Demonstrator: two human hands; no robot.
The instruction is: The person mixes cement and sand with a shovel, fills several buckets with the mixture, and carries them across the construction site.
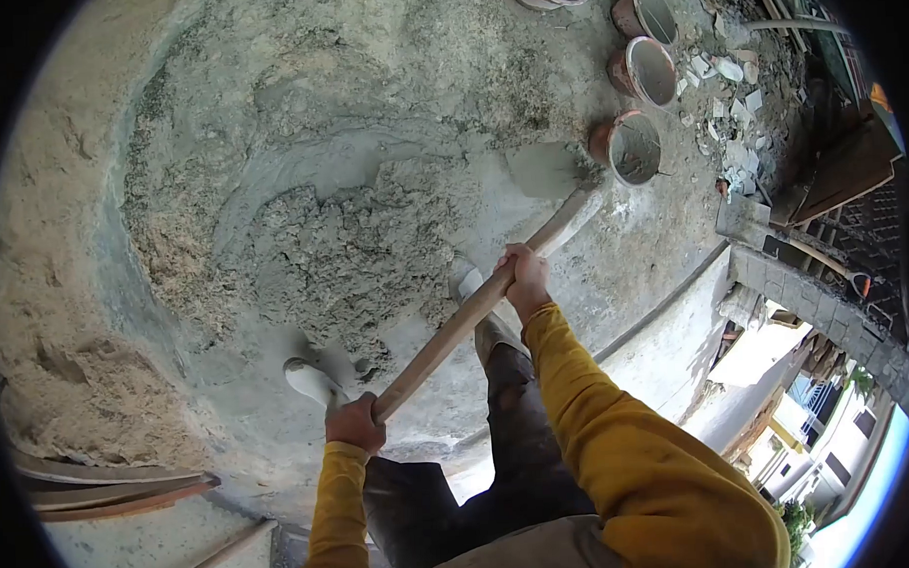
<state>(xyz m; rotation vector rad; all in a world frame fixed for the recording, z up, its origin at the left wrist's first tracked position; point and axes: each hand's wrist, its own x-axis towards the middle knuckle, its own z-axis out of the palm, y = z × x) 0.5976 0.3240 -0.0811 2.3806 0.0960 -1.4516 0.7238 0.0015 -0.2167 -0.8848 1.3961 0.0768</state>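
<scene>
Mortar (358, 252) on the ground (595, 279) before the boots (308, 379), sand (52, 238) to its left, buckets (601, 146) to its right

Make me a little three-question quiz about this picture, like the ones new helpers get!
1. What do the left hand and right hand grip?
A) a garden hose
B) a long wooden handle
C) a ladder

2. True or false: the right sleeve is yellow.

3. Fill in the gap: of the two hands, the ____ one is closer to the nearest bucket.

Key: 1. B; 2. true; 3. right
</scene>
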